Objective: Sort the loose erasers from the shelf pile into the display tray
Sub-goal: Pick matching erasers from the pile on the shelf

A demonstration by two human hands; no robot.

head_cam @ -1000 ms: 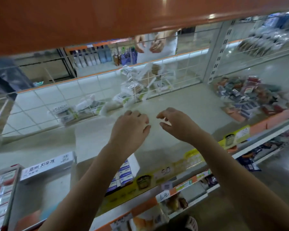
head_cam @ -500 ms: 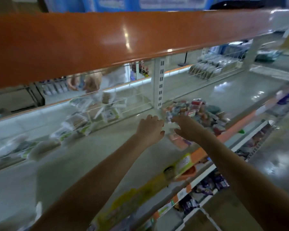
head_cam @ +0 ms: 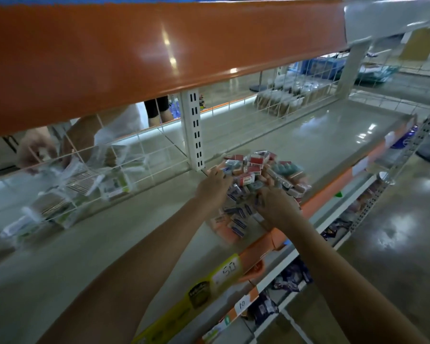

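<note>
Both hands have reached the eraser pile (head_cam: 256, 184) on the shelf (head_cam: 139, 234).
Left hand (head_cam: 212, 188) touches its left edge, grip unclear; right hand (head_cam: 274, 207) curls into its near side, grasping erasers.

I see the eraser pile (head_cam: 256, 184) on the shelf (head_cam: 109, 244), just right of the slotted upright (head_cam: 194, 135); my left hand (head_cam: 212, 188) and right hand (head_cam: 274, 207) flank it, wire grid (head_cam: 124, 155) behind

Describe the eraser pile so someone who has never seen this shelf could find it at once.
Below the orange shelf edge, follow the white slotted upright down to the grey shelf. The eraser pile lies just right of its foot, under both hands: small red, blue and teal packets, heaped loose, unlike the clear bags behind the wire grid.
</note>
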